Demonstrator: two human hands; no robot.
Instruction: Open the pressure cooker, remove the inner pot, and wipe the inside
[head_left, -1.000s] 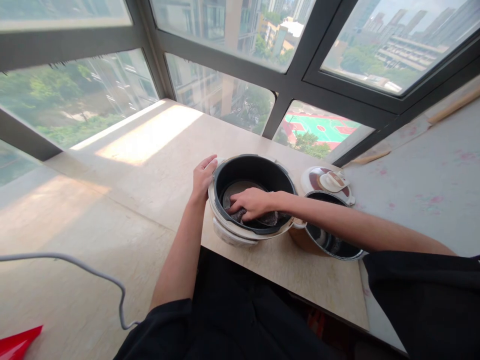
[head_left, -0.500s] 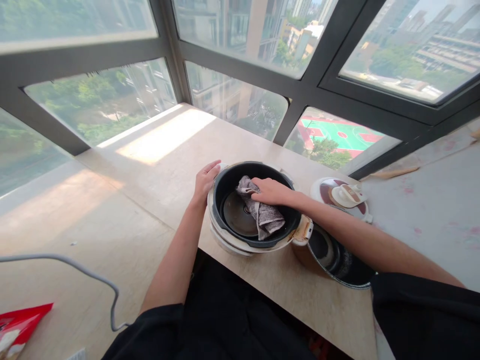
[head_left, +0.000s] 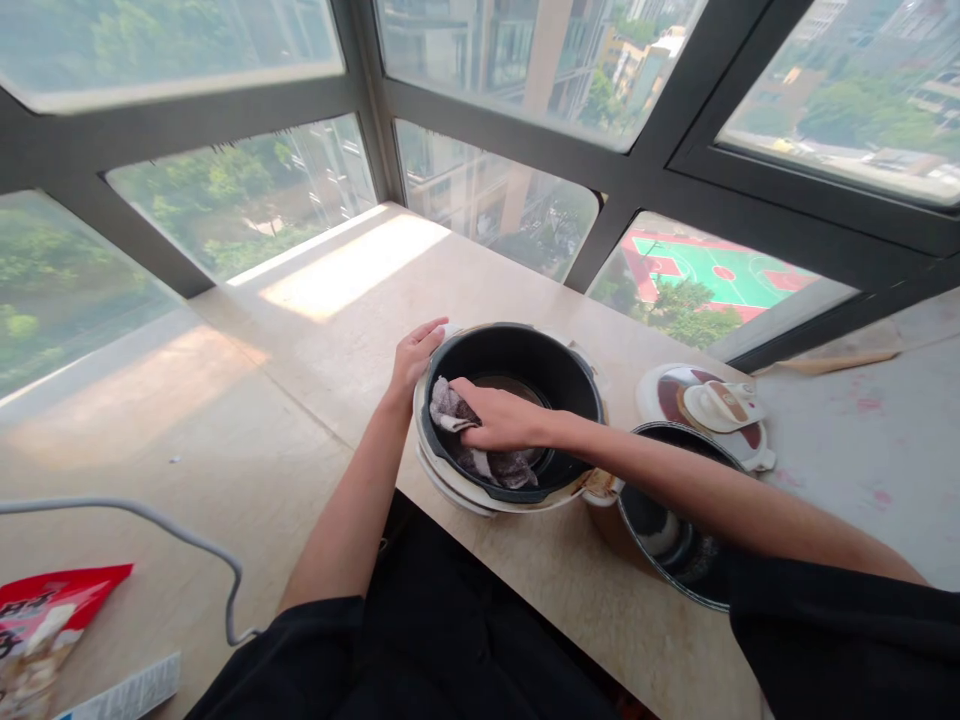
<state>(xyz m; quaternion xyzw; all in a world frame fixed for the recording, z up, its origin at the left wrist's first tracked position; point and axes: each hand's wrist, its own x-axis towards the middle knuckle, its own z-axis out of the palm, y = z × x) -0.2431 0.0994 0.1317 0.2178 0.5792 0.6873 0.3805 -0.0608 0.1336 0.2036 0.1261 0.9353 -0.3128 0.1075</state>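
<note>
Your right hand [head_left: 496,415] grips the cloth [head_left: 448,403] inside the cooker [head_left: 517,350], and with your left hand [head_left: 417,354] at its side, grip unclear, a hard shove could skid it over the bench's [head_left: 577,565] near edge.

The right hand [head_left: 501,415] is holding a cloth [head_left: 510,470] inside the cooker [head_left: 517,350]; the left hand [head_left: 417,355] is touching its edge; a pot [head_left: 679,550] is sitting alongside.
</note>
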